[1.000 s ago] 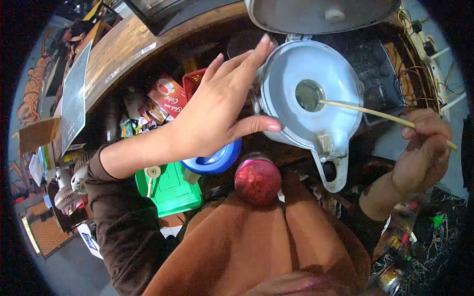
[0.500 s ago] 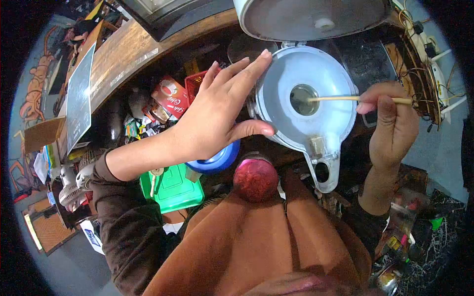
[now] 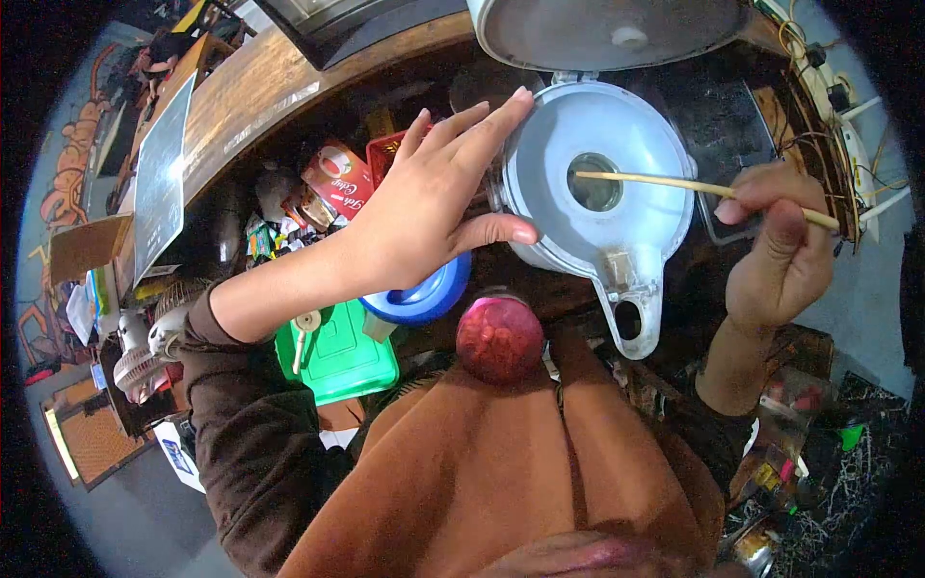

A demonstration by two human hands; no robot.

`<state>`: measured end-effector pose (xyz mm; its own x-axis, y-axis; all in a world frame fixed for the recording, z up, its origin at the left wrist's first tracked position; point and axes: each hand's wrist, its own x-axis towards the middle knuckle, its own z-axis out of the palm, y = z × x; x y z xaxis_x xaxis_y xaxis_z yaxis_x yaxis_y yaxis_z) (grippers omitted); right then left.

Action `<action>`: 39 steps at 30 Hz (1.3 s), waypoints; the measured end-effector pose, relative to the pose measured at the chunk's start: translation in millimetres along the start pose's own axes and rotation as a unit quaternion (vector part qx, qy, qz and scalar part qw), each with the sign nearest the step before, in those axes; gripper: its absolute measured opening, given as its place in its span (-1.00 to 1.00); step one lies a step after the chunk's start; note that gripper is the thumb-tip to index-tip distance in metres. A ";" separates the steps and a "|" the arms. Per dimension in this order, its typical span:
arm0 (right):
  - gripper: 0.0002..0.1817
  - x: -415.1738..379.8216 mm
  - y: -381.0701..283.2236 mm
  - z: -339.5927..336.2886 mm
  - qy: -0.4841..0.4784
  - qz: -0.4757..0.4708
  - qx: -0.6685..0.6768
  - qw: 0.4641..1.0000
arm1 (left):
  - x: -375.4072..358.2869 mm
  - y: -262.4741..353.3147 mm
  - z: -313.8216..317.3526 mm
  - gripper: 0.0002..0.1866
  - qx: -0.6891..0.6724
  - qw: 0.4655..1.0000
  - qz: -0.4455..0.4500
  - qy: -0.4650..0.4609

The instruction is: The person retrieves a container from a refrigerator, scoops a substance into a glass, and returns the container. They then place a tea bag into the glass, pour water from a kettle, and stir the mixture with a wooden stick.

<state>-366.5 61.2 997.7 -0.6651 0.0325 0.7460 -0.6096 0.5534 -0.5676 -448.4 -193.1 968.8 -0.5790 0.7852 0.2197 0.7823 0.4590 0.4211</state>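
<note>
A pale blue-white round pot [image 3: 540, 144] with a hinged lid [image 3: 674, 29] raised at the back stands before me; it looks like a pump thermos. At its centre is a round dark opening [image 3: 595, 196], and a looped spout part points toward me. My right hand [image 3: 779, 241] pinches a thin wooden stick [image 3: 665, 181], whose far end overlaps the opening. My left hand [image 3: 424, 197] is spread palm down at the pot's left side, its index fingertip and thumb right at the rim.
A green lidded box [image 3: 337, 356] and a blue round lid [image 3: 419, 301] lie below my left forearm. Behind it are a red packet [image 3: 339, 175] and a red basket [image 3: 385, 154]. A dark wooden counter [image 3: 231, 125] curves around; cables [image 3: 805, 39] hang at right.
My right hand has moved slightly right and down with the stick. The stick's tip, earlier down in the opening, now shows higher and further left across it. My left hand stays at the rim.
</note>
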 end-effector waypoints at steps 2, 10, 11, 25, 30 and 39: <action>-0.65 0.0 -1.4 1.8 -0.008 0.000 -0.015 1.000 | -0.1 -1.6 1.5 -0.01 -0.004 1.000 0.005 0.004; -0.64 0.2 -4.9 7.8 -0.010 0.014 0.013 1.000 | -1.2 -0.6 1.8 -0.02 0.001 1.000 0.002 0.002; -0.64 0.1 -5.0 8.3 -0.010 0.014 0.013 1.000 | -1.1 -0.4 1.4 -0.02 0.000 1.000 -0.001 0.001; -0.70 -0.6 -4.4 -7.7 0.001 0.135 -0.036 0.990 | 0.3 -1.4 1.3 -0.02 -0.010 1.000 0.001 -0.004; -0.68 -22.1 -13.4 -16.8 0.037 0.230 -0.024 0.972 | -0.9 -1.0 3.5 -0.02 0.000 1.000 -0.004 0.003; -0.68 -57.3 -6.7 -29.0 0.210 0.221 0.054 0.951 | -1.5 -3.0 6.9 -0.07 -0.022 0.999 -0.001 0.032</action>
<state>-311.8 79.8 968.9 -0.6491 0.5845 0.4869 -0.3664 0.3207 -0.8735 -448.3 -192.9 961.1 -0.5957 0.7551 0.2737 0.7706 0.4413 0.4597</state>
